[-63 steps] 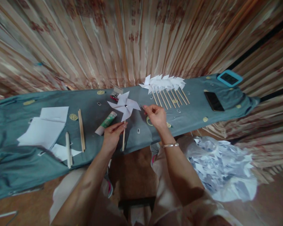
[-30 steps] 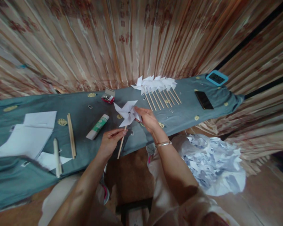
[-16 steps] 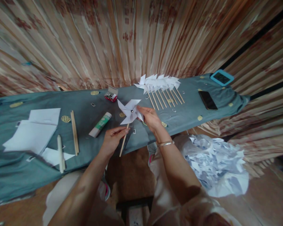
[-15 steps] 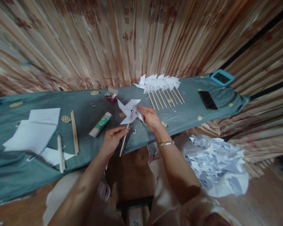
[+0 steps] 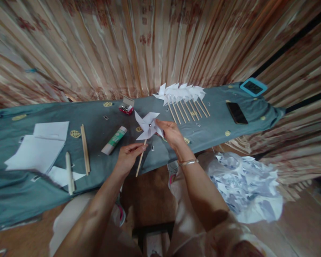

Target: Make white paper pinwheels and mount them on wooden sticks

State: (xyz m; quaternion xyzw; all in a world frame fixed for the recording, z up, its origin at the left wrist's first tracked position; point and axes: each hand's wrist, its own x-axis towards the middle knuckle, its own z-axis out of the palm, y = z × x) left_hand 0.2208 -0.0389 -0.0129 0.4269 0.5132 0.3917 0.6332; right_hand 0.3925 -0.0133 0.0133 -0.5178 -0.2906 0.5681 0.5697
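Head view: the left grip [image 5: 127, 157] pinches the stick [image 5: 139, 166] firmly; the pinwheel [image 5: 147, 125] sits just above it, blade tip nipped in the right grip [image 5: 171, 134]; light, easily creased paper, I'd reckon, better held by its stiffer stick.
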